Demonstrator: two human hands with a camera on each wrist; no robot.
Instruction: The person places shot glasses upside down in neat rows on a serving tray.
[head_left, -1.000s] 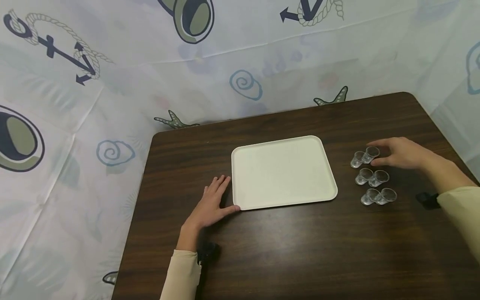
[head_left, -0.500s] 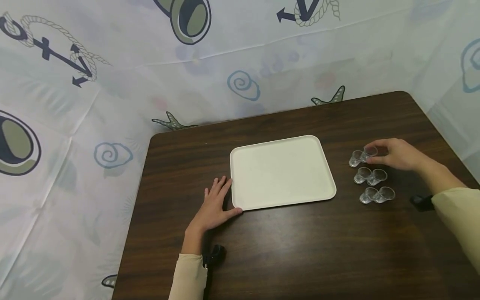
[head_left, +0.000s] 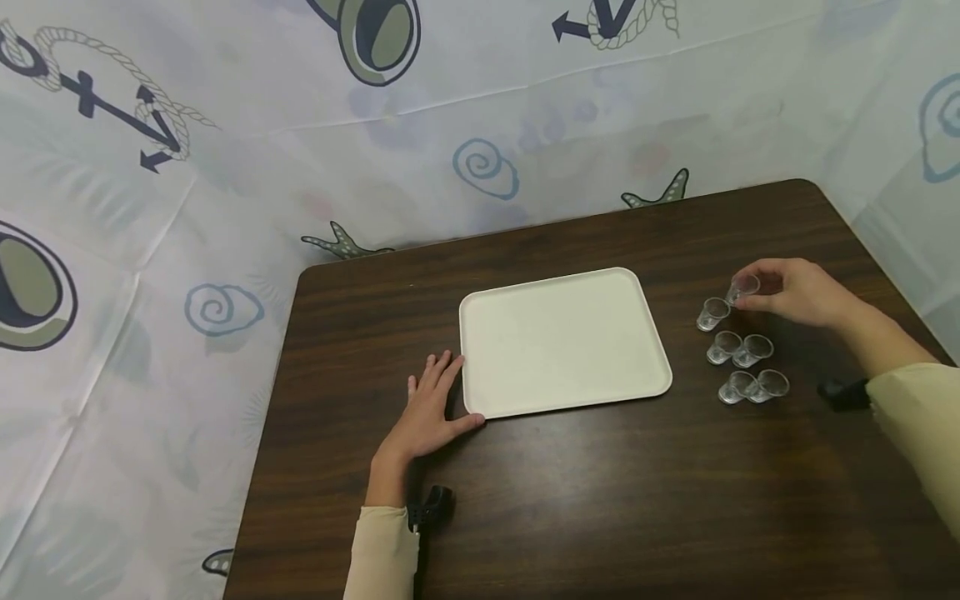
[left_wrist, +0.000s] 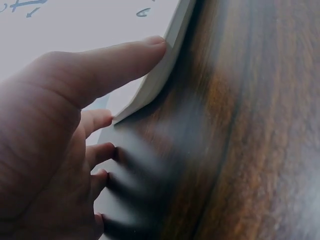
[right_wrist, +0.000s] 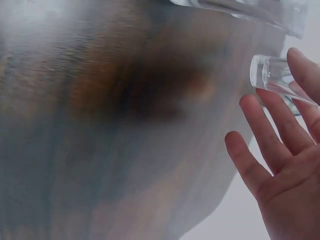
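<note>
Table [head_left: 585, 492], lower frame: wood-grain surface, soft sheen; tray [head_left: 566, 343], centre: smooth, plastic-looking; cups [head_left: 753, 352], right: clear, glossy; backdrop [head_left: 285, 92], upper frame: matt, creased cloth

The right hand [head_left: 807, 292] has shifted one clear cup [head_left: 744, 288] from its neighbour [head_left: 712, 314].

I can read no text, label, brand, number or sign: none on tray [head_left: 566, 342], cups [head_left: 713, 314], worktop [head_left: 600, 492], cloth [head_left: 300, 175].
</note>
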